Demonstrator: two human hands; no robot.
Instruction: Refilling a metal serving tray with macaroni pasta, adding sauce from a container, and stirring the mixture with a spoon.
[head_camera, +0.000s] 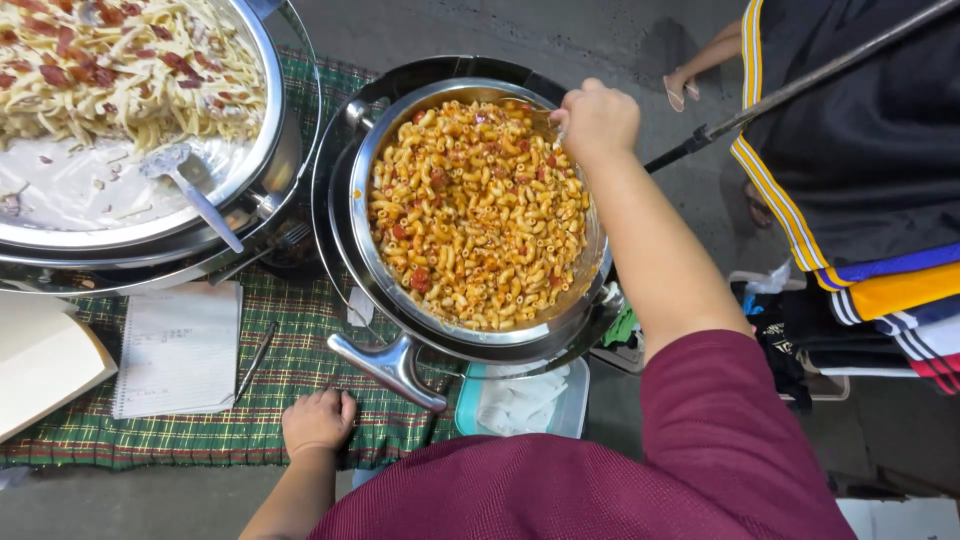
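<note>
Macaroni (475, 215) stirred by right hand (598, 120); left hand (318, 420) on tablecloth (290, 370).

Table under a green plaid cloth

The table (60, 490) carries a green plaid cloth (290, 370). On the cloth stand two round steel chafing dishes, one at the left (270, 190) and one in the middle (400, 365). A lined notepad (178, 350) lies flat below the left dish, a pen (257, 360) just beside it, and a cream board (40, 365) at the left edge.
</note>
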